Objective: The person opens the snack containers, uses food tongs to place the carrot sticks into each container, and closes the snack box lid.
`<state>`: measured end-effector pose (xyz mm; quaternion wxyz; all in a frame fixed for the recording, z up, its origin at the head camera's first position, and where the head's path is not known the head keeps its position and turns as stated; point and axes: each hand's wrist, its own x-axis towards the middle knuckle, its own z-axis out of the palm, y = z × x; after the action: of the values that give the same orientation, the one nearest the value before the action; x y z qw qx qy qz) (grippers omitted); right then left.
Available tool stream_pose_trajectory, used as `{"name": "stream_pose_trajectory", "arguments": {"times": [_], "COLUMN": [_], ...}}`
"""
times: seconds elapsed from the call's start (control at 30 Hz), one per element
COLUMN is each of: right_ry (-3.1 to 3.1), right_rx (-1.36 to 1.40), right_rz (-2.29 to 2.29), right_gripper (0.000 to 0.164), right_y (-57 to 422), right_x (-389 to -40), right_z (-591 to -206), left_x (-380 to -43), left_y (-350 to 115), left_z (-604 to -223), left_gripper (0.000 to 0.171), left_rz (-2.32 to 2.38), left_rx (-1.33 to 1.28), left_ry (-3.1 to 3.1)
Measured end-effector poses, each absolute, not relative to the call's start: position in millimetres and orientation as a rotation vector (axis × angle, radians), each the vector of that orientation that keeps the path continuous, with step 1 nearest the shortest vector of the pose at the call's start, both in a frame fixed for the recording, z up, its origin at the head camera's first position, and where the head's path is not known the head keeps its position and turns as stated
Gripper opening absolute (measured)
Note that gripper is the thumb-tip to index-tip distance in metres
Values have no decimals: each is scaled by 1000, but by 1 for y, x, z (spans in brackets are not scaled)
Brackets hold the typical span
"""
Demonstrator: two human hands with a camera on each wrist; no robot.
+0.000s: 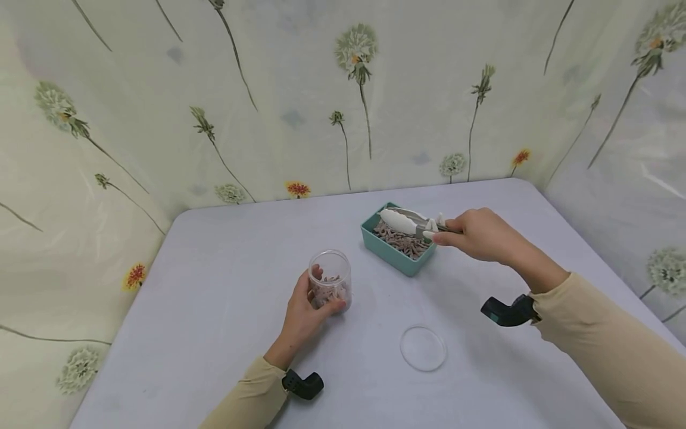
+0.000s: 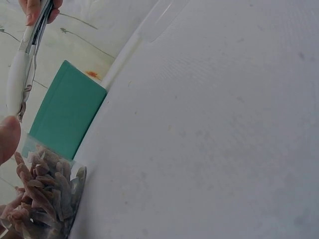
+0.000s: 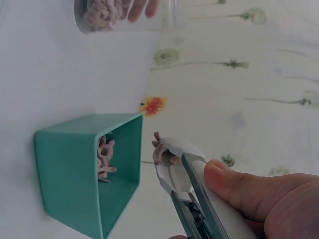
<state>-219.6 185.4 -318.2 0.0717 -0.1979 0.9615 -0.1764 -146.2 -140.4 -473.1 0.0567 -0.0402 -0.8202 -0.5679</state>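
My left hand (image 1: 302,313) grips a clear plastic jar (image 1: 330,280) that stands open on the table, its bottom part filled with pinkish-brown curled strips (image 2: 42,194). In my right hand (image 1: 477,235) is a pair of white-tipped tongs (image 1: 402,223), held over the green box (image 1: 393,257). The right wrist view shows a few strips (image 3: 162,154) pinched between the tong tips, just above the box's rim. More of the same strips (image 1: 402,241) lie inside the box.
A clear round lid (image 1: 423,348) lies flat on the white tabletop (image 1: 241,268), nearer the body than the box. Behind the table's far edge hangs a flower-patterned curtain (image 1: 300,107).
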Motion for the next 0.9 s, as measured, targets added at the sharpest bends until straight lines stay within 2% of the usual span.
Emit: {"name": "stream_pose_trajectory", "arguments": {"times": [0.2,0.5,0.9], "right_ry": [2885,2855,2783], "right_rx": [-650,-720,-862], "right_rz": [-568,-666,-702], "right_gripper": [31,46,34], "right_y": [178,167,141], "right_x": [-212,-192,-172], "right_z": [-309,-291,-285], "left_x": [-145,-148,-148], "left_y": [-142,-141,-142], "left_z": [-474,-474,-474], "left_gripper": [86,84,87], "left_rz": [-1721,-1713,-1710], "left_rx": [-115,-120,-107], "left_ry": [-2488,-2497,-2509]}}
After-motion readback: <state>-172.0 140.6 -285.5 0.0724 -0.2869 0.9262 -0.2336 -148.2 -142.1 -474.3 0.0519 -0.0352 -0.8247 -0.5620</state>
